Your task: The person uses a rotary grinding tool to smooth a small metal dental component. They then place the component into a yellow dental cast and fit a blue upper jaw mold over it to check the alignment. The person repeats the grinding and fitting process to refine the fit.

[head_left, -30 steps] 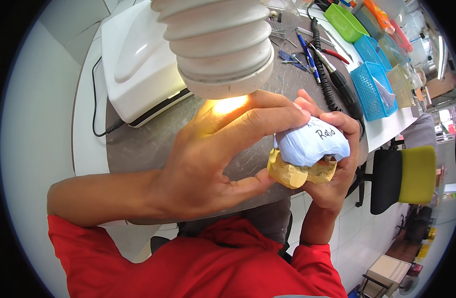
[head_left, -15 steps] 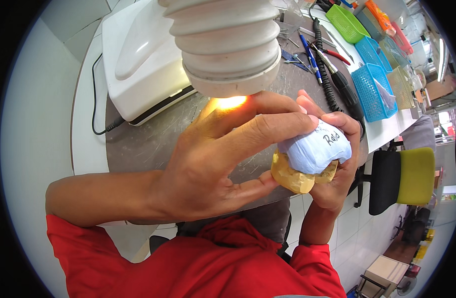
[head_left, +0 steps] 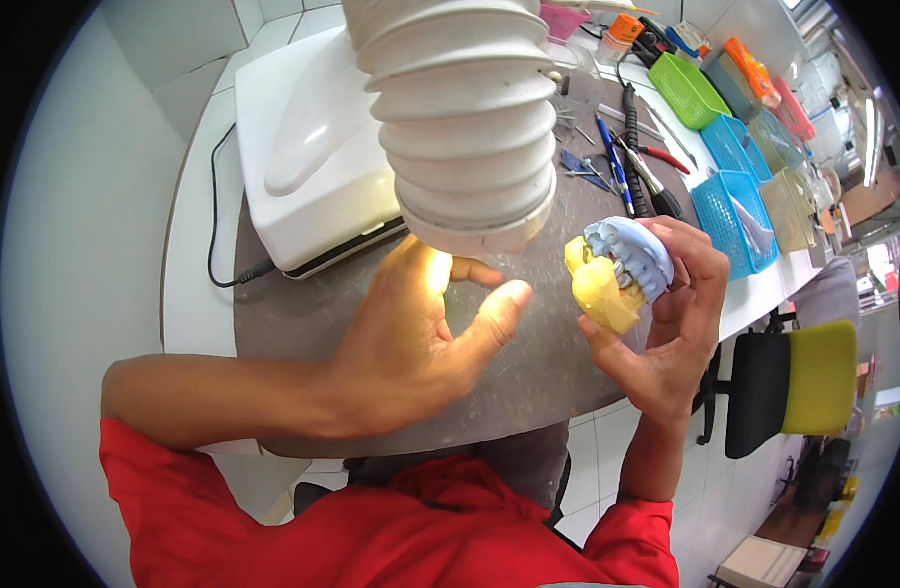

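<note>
My right hand [head_left: 671,314] grips a dental model, a blue plaster cast [head_left: 631,250] of a row of teeth fitted against a yellow plaster cast [head_left: 605,294]. Its thumb presses the yellow part from below while the fingers wrap the blue part. The model is tilted, with teeth facing left. To the left of it, apart from the model, my left hand [head_left: 421,338] is empty, thumb and fingers spread. Part of its fingers is hidden beneath the white ribbed suction hose [head_left: 470,127], where bright light falls on the hand.
A white machine [head_left: 318,167] with a black cable stands at the back left. Pens, red-handled pliers [head_left: 664,159] and a black coiled cord lie on the grey worktop [head_left: 509,392]. Blue baskets [head_left: 729,220] and a green basket [head_left: 687,90] line the right. A yellow-backed chair [head_left: 818,377] stands beyond.
My left hand has let go of the model and drawn back left. My right hand has turned the model, so its teeth now show. The view has shifted slightly.
</note>
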The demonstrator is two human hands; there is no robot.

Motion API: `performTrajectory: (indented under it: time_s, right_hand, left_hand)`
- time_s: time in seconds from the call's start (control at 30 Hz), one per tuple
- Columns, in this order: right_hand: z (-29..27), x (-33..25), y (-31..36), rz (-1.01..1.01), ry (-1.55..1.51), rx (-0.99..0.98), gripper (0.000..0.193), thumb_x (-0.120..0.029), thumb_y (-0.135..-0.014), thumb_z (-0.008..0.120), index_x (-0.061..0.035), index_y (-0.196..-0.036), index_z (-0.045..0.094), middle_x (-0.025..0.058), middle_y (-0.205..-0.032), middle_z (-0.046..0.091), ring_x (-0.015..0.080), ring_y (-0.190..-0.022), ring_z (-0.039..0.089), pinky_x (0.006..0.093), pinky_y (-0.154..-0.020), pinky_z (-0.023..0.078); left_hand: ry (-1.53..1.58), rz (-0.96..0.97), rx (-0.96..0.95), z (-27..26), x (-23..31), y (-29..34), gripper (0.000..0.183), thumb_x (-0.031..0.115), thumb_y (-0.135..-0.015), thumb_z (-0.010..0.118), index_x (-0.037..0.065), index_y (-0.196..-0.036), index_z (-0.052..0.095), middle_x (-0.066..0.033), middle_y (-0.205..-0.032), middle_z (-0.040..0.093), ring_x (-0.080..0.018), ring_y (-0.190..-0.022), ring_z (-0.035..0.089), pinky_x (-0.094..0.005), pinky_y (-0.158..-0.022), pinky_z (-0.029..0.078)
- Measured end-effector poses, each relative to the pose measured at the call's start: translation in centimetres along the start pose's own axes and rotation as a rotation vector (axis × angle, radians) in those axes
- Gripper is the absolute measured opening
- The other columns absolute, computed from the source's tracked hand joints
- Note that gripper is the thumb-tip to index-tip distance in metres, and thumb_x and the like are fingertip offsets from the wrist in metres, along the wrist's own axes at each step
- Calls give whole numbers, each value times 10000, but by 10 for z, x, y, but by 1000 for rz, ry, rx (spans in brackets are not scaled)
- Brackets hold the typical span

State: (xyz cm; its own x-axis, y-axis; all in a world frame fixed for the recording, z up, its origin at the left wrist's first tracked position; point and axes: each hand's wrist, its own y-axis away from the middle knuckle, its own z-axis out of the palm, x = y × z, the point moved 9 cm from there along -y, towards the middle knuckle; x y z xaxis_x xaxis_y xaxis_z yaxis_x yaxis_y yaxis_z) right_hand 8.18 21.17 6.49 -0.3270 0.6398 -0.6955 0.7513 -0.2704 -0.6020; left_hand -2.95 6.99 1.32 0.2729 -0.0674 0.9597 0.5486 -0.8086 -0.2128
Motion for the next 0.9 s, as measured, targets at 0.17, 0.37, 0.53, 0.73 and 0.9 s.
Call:
performTrajectory:
  time_s: [0.17,0.37,0.53,0.73,0.9]
  right_hand:
    - [13,-3,-5,-62,129,-52,714,27,-568,775,-56,-1236,535,161,-1213,565,280,-1106,625,366,-867,558]
    - [22,5,-7,-74,91,-89,691,-15,-572,785,-55,-1224,560,151,-1170,608,265,-1061,638,331,-809,559]
    - [23,15,-5,36,60,-124,681,-57,-584,801,-59,-1223,563,139,-1153,618,224,-1021,644,285,-766,550]
    - [24,14,-5,43,11,-141,671,-48,-608,801,-53,-1232,554,148,-1169,606,224,-1036,648,292,-801,568]
    - [24,13,-6,33,-11,-161,676,-11,-616,787,-42,-1245,543,168,-1198,587,247,-1076,642,332,-862,580]
  left_hand:
    - [442,-11,33,9,7,-7,436,162,-891,748,-52,-1231,577,-146,-1180,640,-176,-1023,643,-294,-825,555]
    - [584,-121,-51,13,-3,-10,406,126,-886,753,-65,-1204,588,-107,-1123,657,-142,-997,644,-290,-831,556]
    - [566,-122,-38,13,-3,-11,377,125,-881,758,-69,-1168,608,-102,-1070,675,-135,-941,652,-271,-782,554]
    - [497,-212,-164,17,-5,-9,340,-9,-887,705,-36,-1189,551,-104,-1189,552,-149,-1106,587,-278,-921,529]
    - [479,-211,-166,18,-5,-9,339,-15,-884,707,-34,-1186,553,-100,-1181,555,-150,-1103,588,-280,-924,525]
